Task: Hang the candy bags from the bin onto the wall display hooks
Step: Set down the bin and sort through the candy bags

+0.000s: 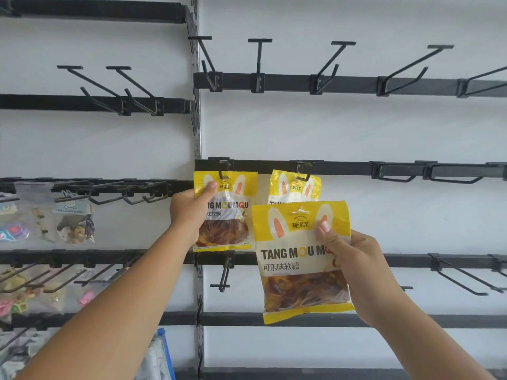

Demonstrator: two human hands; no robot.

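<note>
We note a white wall [356, 127] carrying black rails [343, 84] fitted with black hooks [259, 58], most of them bare. Far to the left of the left grip, clear packets of small trinkets [74, 223] hang from a lower rail.

We count three yellow candy bags. The nearest bag [300, 259] is held by the right grip [354, 267], thumb on the front near the top right, fingers behind the right edge; it is tilted slightly and hangs free of any hook, its hang hole just above and left of the thumb. It overlaps the lower part of a second bag [295, 189], which hangs on a hook directly above the right grip.

The left grip [189, 212] is closed on the left edge of a third bag [227, 212], thumb across the front near the upper left corner. The hook [220, 174] sits at that bag's hang hole, just up and right of the thumb; we cannot tell whether the bag is fully seated.

Below the left forearm, a blue-edged item [164, 352] shows at the bottom edge.
</note>
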